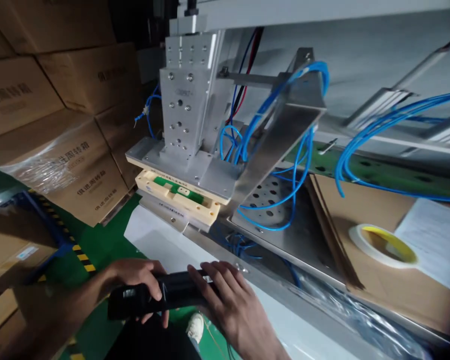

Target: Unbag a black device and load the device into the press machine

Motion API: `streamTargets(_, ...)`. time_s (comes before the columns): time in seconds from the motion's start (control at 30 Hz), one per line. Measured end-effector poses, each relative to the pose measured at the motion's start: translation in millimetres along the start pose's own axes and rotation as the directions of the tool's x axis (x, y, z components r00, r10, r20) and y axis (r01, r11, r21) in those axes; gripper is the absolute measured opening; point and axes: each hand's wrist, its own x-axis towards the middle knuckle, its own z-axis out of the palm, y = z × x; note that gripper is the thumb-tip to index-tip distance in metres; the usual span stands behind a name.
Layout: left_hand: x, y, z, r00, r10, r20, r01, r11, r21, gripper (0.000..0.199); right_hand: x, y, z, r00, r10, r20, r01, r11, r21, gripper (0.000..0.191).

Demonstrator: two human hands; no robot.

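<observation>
A long black device (180, 288) with a wider, boxy left end is held level in front of my body; its exact kind is unclear. My left hand (140, 277) is wrapped around it near that wide end, thumb lying on top. My right hand (232, 300) grips the other end, fingers closed over it from above, so that end is mostly hidden. Beyond my hands, a cream-coloured fixture (176, 197) with a green circuit board (180, 190) inside sits beneath a metal press head (187, 110). Neither hand touches the fixture.
Blue air hoses (294, 150) loop right of the press around a slanted metal bracket (281, 135). A tape roll (383, 246) and paper sheet (435, 240) lie on cardboard (390, 295) at right. Stacked cartons (71, 165) stand left; clear plastic film (360, 320) hangs along the bench edge.
</observation>
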Motion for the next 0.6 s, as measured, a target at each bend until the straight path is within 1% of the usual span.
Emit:
streamTargets(0.03,-8,11,-13.7,0.999,-0.035,0.009,0.035,0.999,-0.008,0.033,16,3,9,1.000,-0.022,0.007,0.022,0.999,0.026,0.050)
streamTargets(0.07,-17,23,-28.2,0.999,-0.048,-0.011,0.048,0.999,0.012,0.037,30,8,18,0.999,-0.030,0.013,0.030,0.999,0.042,0.051)
streamTargets(0.1,-27,35,-43.5,0.997,-0.015,-0.077,0.021,0.998,0.066,0.044,41,13,27,1.000,-0.023,0.017,0.022,0.998,0.055,0.053)
streamTargets(0.13,-39,47,-59.4,0.980,0.070,-0.188,-0.042,0.988,0.148,0.052,50,19,36,1.000,0.002,0.017,-0.003,0.998,0.069,0.056)
streamTargets(0.17,-51,57,-75.4,0.928,0.189,-0.321,-0.112,0.963,0.245,0.059,57,24,44,0.999,0.050,0.018,-0.052,0.995,0.086,0.060)
streamTargets(0.2,-62,65,-91.1,0.837,0.322,-0.443,-0.171,0.922,0.347,0.064,63,30,51,0.993,0.113,0.018,-0.115,0.988,0.106,0.064)
streamTargets(0.23,-73,72,-105.9,0.719,0.446,-0.532,-0.215,0.872,0.440,0.065,69,35,58,0.983,0.184,0.016,-0.184,0.974,0.128,0.068)
streamTargets(0.27,-82,75,-119.4,0.602,0.543,-0.585,-0.243,0.822,0.514,0.064,73,40,64,0.968,0.251,0.012,-0.250,0.956,0.150,0.072)
streamTargets(0.3,-89,77,-130.9,0.504,0.615,-0.607,-0.262,0.778,0.571,0.063,77,45,69,0.952,0.307,0.008,-0.304,0.938,0.164,0.074)
streamTargets(0.37,-91,75,-147.4,0.356,0.706,-0.612,-0.274,0.705,0.654,0.058,85,54,78,0.921,0.389,-0.005,-0.385,0.913,0.134,0.073)
streamTargets(0.43,-81,70,-156.0,0.248,0.761,-0.599,-0.224,0.647,0.729,0.053,93,63,86,0.900,0.436,-0.023,-0.435,0.900,0.026,0.067)
streamTargets(0.47,-73,67,-158.4,0.207,0.794,-0.571,-0.183,0.605,0.775,0.051,97,68,89,0.890,0.455,-0.025,-0.455,0.889,-0.042,0.062)
streamTargets(0.53,-53,66,-162.6,0.152,0.872,-0.465,-0.091,0.481,0.872,0.046,102,77,96,0.868,0.496,-0.002,-0.491,0.858,-0.151,0.056)
streamTargets(0.57,-43,67,-165.2,0.137,0.908,-0.395,-0.044,0.404,0.914,0.045,105,82,100,0.856,0.517,0.017,-0.505,0.843,-0.184,0.055)
streamTargets(0.6,-34,69,-168.3,0.131,0.936,-0.328,0.002,0.330,0.944,0.046,106,87,104,0.846,0.532,0.032,-0.516,0.833,-0.202,0.055)
